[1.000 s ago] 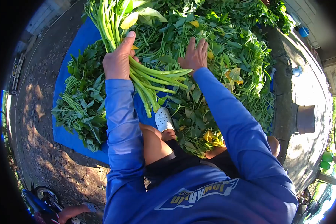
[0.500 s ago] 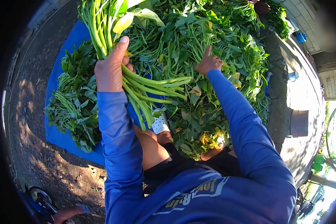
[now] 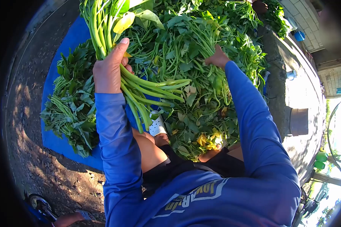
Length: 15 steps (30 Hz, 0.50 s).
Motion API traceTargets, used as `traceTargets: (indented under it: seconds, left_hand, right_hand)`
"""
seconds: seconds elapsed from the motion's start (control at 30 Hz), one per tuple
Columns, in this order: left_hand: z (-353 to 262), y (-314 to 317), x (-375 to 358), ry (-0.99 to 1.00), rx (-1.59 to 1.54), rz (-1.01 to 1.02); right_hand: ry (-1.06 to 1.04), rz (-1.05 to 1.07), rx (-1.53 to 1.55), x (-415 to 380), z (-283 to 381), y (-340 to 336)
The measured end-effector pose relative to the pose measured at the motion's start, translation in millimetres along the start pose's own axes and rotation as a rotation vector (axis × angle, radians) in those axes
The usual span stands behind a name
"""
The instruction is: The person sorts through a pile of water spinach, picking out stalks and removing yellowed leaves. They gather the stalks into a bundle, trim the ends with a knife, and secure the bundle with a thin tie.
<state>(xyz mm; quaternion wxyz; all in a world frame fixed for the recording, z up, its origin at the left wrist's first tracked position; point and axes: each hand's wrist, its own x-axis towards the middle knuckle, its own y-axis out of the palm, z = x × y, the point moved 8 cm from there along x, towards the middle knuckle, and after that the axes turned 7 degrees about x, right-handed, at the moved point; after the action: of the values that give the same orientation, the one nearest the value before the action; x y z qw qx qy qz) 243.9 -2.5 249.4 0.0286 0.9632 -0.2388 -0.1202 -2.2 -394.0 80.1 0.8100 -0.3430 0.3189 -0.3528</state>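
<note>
My left hand [image 3: 110, 68] is closed round a bunch of long green stems [image 3: 151, 87], leaves upward and cut ends pointing to the lower right. A yellow leaf [image 3: 124, 22] shows in the bunch. My right hand [image 3: 218, 58] reaches into the big pile of leafy greens [image 3: 185, 49], its thumb raised and its other fingers partly hidden among stems. Whether it grips any of them cannot be made out. Smaller bundles of greens [image 3: 70, 109] lie left of my left hand on a blue sheet [image 3: 60, 145].
My knees and a white perforated shoe [image 3: 157, 125] are just below the pile. Yellowed leaves [image 3: 210, 140] lie between my legs. On the right runs a concrete ledge [image 3: 278, 75] with a brown pot [image 3: 299, 122]. A wheel [image 3: 39, 204] shows at the lower left.
My right hand has moved a little to the right over the pile, and stems there have shifted. My left hand still holds its bunch, nearly in the same place.
</note>
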Motion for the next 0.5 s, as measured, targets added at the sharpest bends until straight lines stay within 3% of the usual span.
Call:
traceTargets:
  seconds: [0.13,0.27,0.4,0.5]
  left_hand:
    - [-6,10,-3,-0.005,0.007,0.018]
    - [-8,21,-4,0.024,0.016,0.051]
    - [-4,31,-9,-0.001,0.006,0.078]
    - [3,36,-5,-0.014,0.03,0.118]
  right_hand:
    - [0.075,0.109,0.602,-28,-9,-46]
    - [0.011,0.145,0.761,-21,-34,-96]
    - [-0.118,0.124,0.763,-76,4,-170]
    - [-0.146,0.012,0.582,-131,21,-201]
